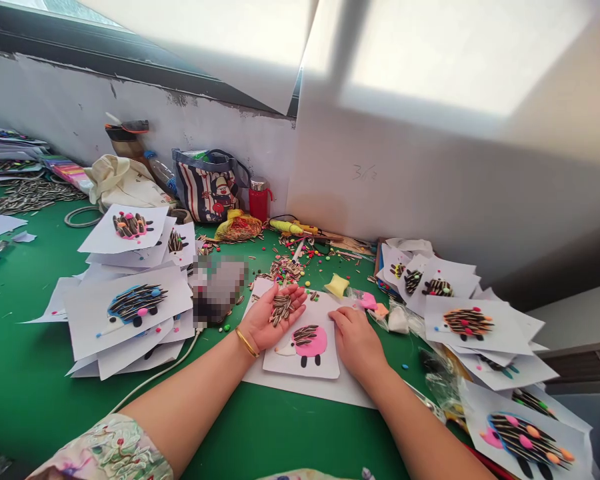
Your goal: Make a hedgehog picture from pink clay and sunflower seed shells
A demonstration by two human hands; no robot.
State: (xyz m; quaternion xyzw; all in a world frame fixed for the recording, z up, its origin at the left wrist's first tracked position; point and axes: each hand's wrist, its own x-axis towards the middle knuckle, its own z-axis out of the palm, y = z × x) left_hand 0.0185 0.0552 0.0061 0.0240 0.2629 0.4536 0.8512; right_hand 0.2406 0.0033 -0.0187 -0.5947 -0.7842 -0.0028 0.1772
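Pink hedgehog card between two hands

Left of the pink hedgehog card [330, 366], a stack of finished cards [130, 320] stands on the green bench [280, 433]. Nearer the card, just over its upper left, the left hand [275, 317] lies palm up, open, cupping sunflower seeds [282, 309]. At the card's upper right edge, the right hand [356, 337] rests with fingers curled, touching it; whether it grips, I can't tell.

The left hand [276, 315] lies palm up, fingers slightly cupped; the right hand [357, 339] rests palm down, fingers bent, both bare forearms reaching forward.
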